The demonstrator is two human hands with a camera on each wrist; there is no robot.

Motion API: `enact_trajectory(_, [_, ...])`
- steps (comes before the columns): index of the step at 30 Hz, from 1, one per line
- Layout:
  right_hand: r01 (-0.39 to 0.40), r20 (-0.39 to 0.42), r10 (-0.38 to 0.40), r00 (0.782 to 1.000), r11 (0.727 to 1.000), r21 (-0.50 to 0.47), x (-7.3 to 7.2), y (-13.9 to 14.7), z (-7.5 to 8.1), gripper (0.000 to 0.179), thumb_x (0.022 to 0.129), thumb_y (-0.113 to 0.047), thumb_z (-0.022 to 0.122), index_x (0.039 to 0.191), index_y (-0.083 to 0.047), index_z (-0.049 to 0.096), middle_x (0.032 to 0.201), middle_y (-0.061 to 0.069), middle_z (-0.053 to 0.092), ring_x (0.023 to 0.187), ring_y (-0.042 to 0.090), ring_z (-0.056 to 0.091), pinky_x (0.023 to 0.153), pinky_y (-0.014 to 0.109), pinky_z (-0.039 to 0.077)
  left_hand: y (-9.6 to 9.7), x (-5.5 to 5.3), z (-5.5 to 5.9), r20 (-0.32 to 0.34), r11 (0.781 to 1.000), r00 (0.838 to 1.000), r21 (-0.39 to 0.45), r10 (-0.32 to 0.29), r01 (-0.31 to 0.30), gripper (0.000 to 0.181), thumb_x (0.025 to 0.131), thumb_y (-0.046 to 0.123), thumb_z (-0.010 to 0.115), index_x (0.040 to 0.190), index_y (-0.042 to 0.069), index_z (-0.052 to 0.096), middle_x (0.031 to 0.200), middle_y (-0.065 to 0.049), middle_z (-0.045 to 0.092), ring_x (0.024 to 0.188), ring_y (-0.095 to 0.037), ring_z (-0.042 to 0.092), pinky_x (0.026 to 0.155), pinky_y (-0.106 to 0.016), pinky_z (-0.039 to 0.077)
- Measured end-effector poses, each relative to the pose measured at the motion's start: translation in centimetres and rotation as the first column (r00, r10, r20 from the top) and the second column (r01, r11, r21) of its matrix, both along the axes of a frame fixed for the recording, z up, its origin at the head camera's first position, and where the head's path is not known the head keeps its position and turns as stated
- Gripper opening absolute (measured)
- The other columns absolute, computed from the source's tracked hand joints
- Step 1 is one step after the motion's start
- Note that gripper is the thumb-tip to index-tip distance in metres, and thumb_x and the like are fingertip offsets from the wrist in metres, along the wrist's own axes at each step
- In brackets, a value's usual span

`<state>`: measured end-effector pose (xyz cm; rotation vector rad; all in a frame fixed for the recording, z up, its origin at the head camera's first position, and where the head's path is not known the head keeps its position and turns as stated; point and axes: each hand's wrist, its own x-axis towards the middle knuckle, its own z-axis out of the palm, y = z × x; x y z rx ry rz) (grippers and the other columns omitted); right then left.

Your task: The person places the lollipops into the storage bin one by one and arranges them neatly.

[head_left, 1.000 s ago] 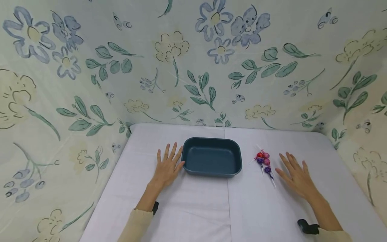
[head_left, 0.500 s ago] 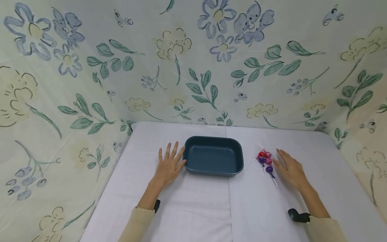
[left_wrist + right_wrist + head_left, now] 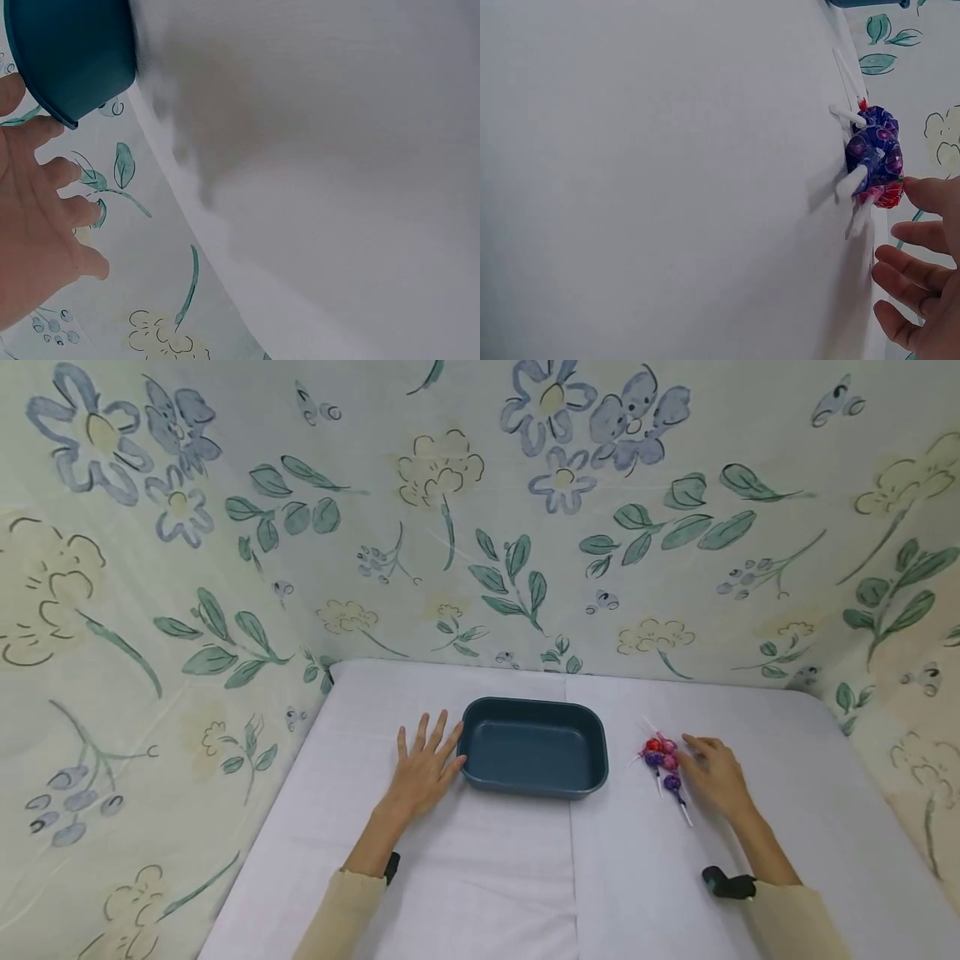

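A dark blue rectangular basin stands on the white-covered table. At its left rim lies my left hand, fingers spread; in the left wrist view, the fingertips meet the rim of the basin. To the basin's right, several wrapped lollipops in red, pink and purple lie in a small heap with white sticks. My right hand is at the heap's right side, its fingers slightly bent. In the right wrist view, the thumb is close beside the lollipops; whether it touches them I cannot tell.
White cloth covers the table. Behind and beside it hangs a floral curtain, close to the table's back edge. Dark wrist cameras sit on both forearms, the right one jutting out toward the middle.
My right hand has moved left to the lollipop heap, and its fingers have gone from spread to slightly bent. The left hand stays at the basin's rim. The head view has shifted slightly.
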<state>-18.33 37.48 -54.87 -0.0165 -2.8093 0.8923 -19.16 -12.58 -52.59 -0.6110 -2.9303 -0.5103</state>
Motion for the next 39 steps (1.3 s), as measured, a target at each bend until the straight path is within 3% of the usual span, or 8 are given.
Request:
enact_trajectory(5, [0.079, 0.001, -0.079, 0.997, 0.997, 0.010, -0.5, -0.5, -0.2, 0.044, 0.105, -0.026, 0.060, 0.128, 0.011, 0.065, 0.118, 0.033, 0.058, 0.099, 0.042, 0.056, 0.075, 0.043, 0.043, 0.2, 0.0, 0.0, 0.012, 1.000, 1.000, -0.009, 0.004, -0.004, 0.061, 0.111, 0.044, 0.042, 0.165, 0.018, 0.030, 0.174, -0.013, 0.016, 0.162, -0.043, 0.008, 0.122, -0.076, 0.004])
enact_trajectory(11, [0.123, 0.057, -0.124, 0.991, 0.992, 0.019, -1.0, -1.0, 0.1, 0.047, 0.106, -0.034, 0.060, 0.121, 0.010, 0.069, 0.112, 0.029, 0.060, 0.092, 0.036, 0.057, 0.070, 0.033, 0.040, 0.4, 0.0, 0.1, 0.025, 1.000, 1.000, -0.013, 0.009, -0.008, 0.061, 0.111, 0.045, 0.041, 0.165, 0.019, 0.029, 0.175, -0.010, 0.012, 0.162, -0.042, 0.006, 0.123, -0.075, 0.003])
enact_trajectory(17, [0.107, 0.110, -0.108, 0.988, 0.994, 0.013, -1.5, -1.3, 0.7, 0.051, 0.105, -0.037, 0.060, 0.121, 0.011, 0.069, 0.115, 0.033, 0.060, 0.094, 0.038, 0.060, 0.069, 0.033, 0.042, 0.4, 0.1, 0.4, 0.029, 1.000, 1.000, -0.024, 0.011, -0.010, 0.061, 0.111, 0.045, 0.040, 0.165, 0.019, 0.028, 0.175, -0.010, 0.011, 0.162, -0.042, 0.007, 0.123, -0.075, 0.004])
enact_trajectory(24, [0.109, 0.176, -0.109, 0.978, 0.994, 0.010, -2.1, -1.4, 1.2, 0.051, 0.105, -0.035, 0.060, 0.120, 0.013, 0.067, 0.115, 0.034, 0.062, 0.097, 0.042, 0.061, 0.075, 0.047, 0.049, 0.4, 0.0, 0.3, 0.024, 1.000, 1.000, -0.023, 0.008, -0.007, 0.062, 0.111, 0.045, 0.042, 0.165, 0.019, 0.028, 0.175, -0.012, 0.013, 0.161, -0.043, 0.008, 0.122, -0.076, 0.005])
enact_trajectory(27, [0.121, 0.195, -0.118, 0.974, 0.993, -0.002, -2.2, -1.3, 1.3, 0.050, 0.104, -0.034, 0.061, 0.118, 0.014, 0.067, 0.111, 0.034, 0.064, 0.094, 0.040, 0.063, 0.072, 0.043, 0.049, 0.4, 0.0, 0.2, 0.029, 1.000, 1.000, -0.020, 0.005, -0.005, 0.062, 0.111, 0.045, 0.041, 0.166, 0.019, 0.027, 0.175, -0.012, 0.014, 0.162, -0.043, 0.008, 0.122, -0.076, 0.005])
enact_trajectory(34, [0.170, 0.176, -0.154, 0.972, 0.982, -0.077, -2.4, -1.4, 1.4, 0.052, 0.107, -0.036, 0.056, 0.127, 0.012, 0.058, 0.114, 0.032, 0.063, 0.096, 0.038, 0.064, 0.065, 0.027, 0.048, 0.5, 0.0, 0.3, 0.026, 1.000, 1.000, -0.013, 0.006, -0.005, 0.061, 0.111, 0.044, 0.041, 0.165, 0.019, 0.028, 0.174, -0.015, 0.018, 0.161, -0.043, 0.009, 0.122, -0.076, 0.006])
enact_trajectory(39, [0.167, 0.069, -0.160, 0.985, 0.979, -0.114, -2.8, -1.9, 2.4, 0.045, 0.106, -0.031, 0.059, 0.131, 0.006, 0.057, 0.120, 0.029, 0.065, 0.103, 0.038, 0.062, 0.071, 0.022, 0.046, 0.5, -0.1, 0.3, 0.029, 1.000, 1.000, -0.010, 0.011, -0.011, 0.061, 0.111, 0.043, 0.041, 0.166, 0.019, 0.027, 0.174, -0.013, 0.016, 0.161, -0.044, 0.009, 0.122, -0.076, 0.006])
